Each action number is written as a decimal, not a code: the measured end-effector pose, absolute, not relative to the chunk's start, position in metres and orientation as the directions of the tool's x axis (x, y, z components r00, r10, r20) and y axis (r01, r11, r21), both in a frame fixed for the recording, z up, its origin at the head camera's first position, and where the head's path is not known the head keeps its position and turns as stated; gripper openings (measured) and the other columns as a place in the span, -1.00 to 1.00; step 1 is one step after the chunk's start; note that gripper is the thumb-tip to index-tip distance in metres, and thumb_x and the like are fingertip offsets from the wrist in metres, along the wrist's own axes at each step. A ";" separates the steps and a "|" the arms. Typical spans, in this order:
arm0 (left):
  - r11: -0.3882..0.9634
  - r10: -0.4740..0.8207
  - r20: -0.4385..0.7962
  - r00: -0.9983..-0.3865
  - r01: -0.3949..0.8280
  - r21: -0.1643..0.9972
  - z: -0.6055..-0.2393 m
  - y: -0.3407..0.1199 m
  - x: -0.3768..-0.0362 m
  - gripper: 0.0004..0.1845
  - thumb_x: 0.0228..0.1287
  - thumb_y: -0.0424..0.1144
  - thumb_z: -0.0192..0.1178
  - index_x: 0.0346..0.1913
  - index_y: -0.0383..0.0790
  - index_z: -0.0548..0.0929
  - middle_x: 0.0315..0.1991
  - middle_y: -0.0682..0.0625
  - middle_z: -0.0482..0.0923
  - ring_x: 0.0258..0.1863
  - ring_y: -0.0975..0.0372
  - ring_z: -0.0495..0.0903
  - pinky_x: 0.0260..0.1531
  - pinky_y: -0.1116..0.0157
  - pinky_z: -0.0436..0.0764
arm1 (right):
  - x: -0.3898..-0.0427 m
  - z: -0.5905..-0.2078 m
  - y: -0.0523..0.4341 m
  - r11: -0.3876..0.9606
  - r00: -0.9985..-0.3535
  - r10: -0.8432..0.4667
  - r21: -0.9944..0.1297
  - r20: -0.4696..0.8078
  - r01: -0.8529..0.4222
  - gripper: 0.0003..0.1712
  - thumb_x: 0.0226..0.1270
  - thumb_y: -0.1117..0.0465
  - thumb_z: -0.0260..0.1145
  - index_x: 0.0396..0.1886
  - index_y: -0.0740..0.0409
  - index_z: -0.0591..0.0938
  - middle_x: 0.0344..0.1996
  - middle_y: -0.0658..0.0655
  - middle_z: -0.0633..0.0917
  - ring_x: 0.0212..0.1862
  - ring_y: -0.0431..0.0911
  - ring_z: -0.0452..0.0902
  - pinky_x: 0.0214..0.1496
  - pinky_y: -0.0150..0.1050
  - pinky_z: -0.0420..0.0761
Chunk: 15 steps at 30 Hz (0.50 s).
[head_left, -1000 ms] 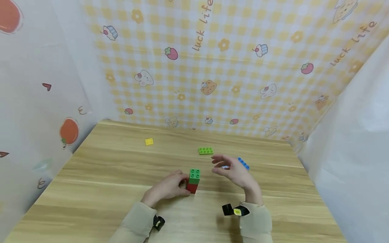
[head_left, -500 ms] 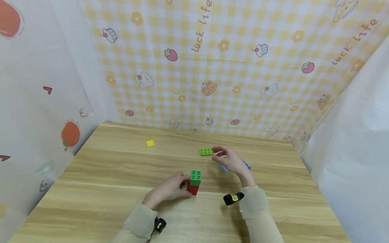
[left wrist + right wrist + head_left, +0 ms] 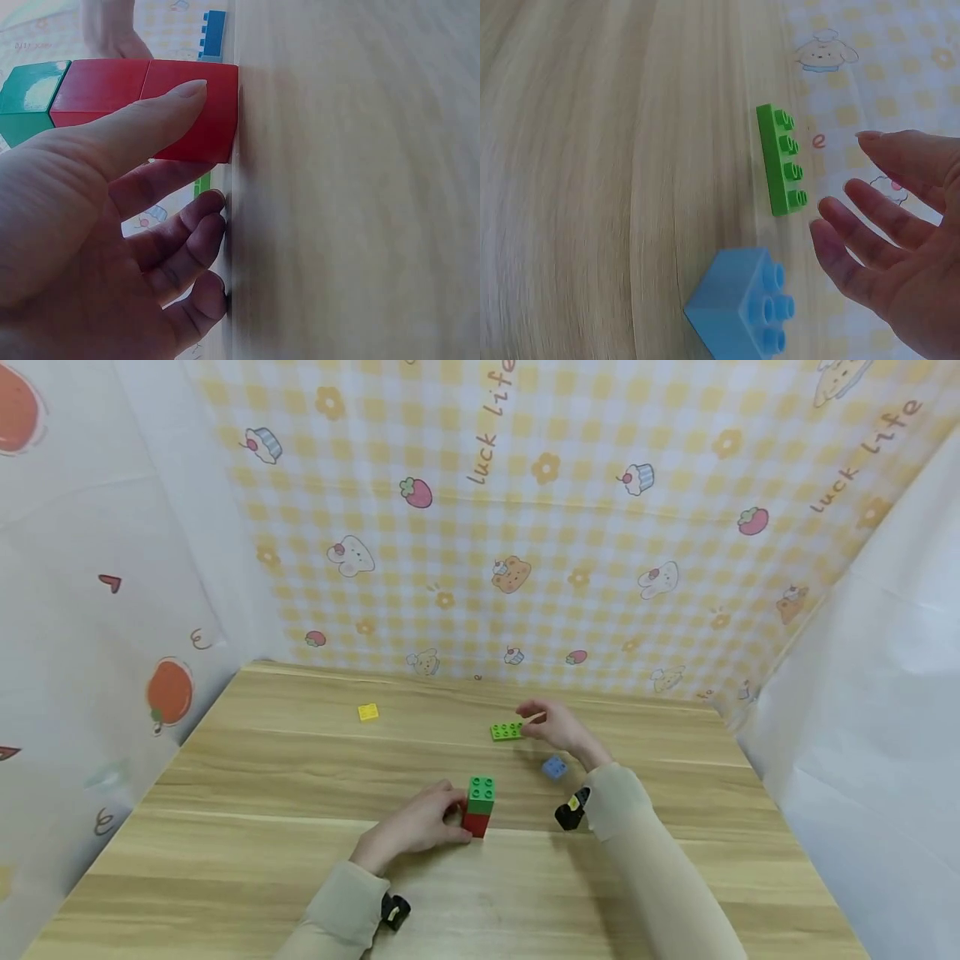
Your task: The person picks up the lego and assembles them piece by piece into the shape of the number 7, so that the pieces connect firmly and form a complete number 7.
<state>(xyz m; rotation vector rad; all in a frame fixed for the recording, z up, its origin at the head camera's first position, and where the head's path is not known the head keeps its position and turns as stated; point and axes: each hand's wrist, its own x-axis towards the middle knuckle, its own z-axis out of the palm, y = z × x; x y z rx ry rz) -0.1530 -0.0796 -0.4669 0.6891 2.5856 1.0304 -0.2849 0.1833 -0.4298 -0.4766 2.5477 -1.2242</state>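
My left hand [image 3: 417, 827] holds the lower part of an upright stack of toy building bricks, thumb against the bottom red brick [image 3: 191, 112]. Two red bricks show in the left wrist view, with a green brick [image 3: 482, 793] on top. My right hand [image 3: 558, 731] hovers at the right end of a flat lime-green brick [image 3: 506, 732], fingers spread and slightly bent, with nothing in them. In the right wrist view this lime-green brick [image 3: 780, 161] lies apart from the fingertips. A light blue brick [image 3: 554, 767] sits below my right wrist.
A small yellow brick [image 3: 368, 712] lies at the back left of the wooden table [image 3: 247, 860]. A checked yellow cloth [image 3: 465, 527] hangs behind the table, with white sheets [image 3: 862, 693] at the sides.
My right hand has moved away from me and slightly left, from above the blue bricks to the lime-green brick. The light blue brick now shows fully. My left hand stays on the stack.
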 end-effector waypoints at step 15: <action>0.638 0.520 -0.082 -0.850 0.324 0.699 -0.461 -0.080 -0.151 -0.57 0.16 -0.13 0.43 0.09 -0.13 0.63 -0.22 0.05 0.43 -0.26 0.21 0.34 -0.27 0.22 0.39 | -0.305 -0.437 0.171 0.713 -0.906 -0.345 -0.696 -0.243 -0.085 -0.40 0.23 0.49 0.28 0.29 0.28 0.43 0.14 0.31 0.51 0.11 0.14 0.47 0.03 -0.08 0.55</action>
